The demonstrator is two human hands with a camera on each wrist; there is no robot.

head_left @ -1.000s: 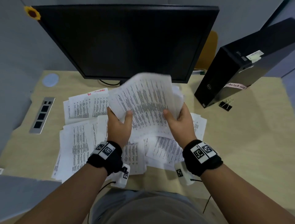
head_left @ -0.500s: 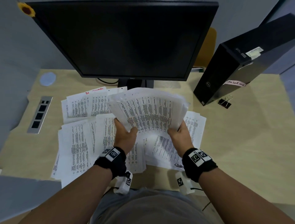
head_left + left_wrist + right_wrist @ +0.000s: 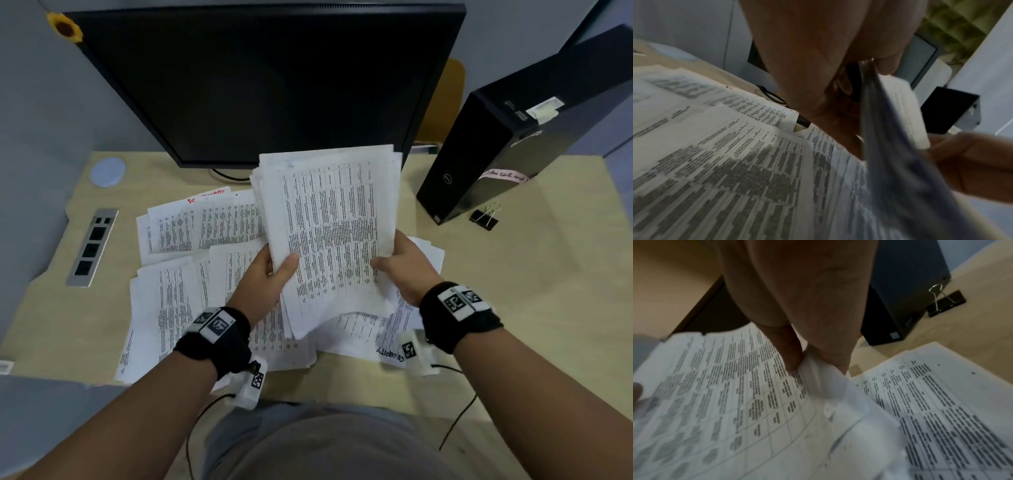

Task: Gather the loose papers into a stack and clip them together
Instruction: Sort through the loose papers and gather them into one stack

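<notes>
A bundle of printed papers (image 3: 329,222) is held upright above the desk, in front of the monitor. My left hand (image 3: 270,270) grips its left edge, thumb on the front sheet. My right hand (image 3: 400,263) pinches the right edge. The left wrist view shows the bundle (image 3: 890,146) edge-on between my left hand's (image 3: 838,73) thumb and fingers. In the right wrist view the right hand (image 3: 813,360) pinches the sheets (image 3: 735,394). More loose papers (image 3: 178,298) lie spread over the desk beneath. A black binder clip (image 3: 484,217) lies at the right beside the computer case, also seen as the clip (image 3: 945,302) in the right wrist view.
A large black monitor (image 3: 267,78) stands right behind the papers. A black computer case (image 3: 513,147) stands at the back right. A metal socket strip (image 3: 92,246) and a round blue disc (image 3: 108,171) sit at the desk's left. Bare desk (image 3: 531,291) lies to the right.
The held bundle has turned from lying sideways and fanned to standing taller, long side up. Both hands have shifted with it, still gripping its two edges.
</notes>
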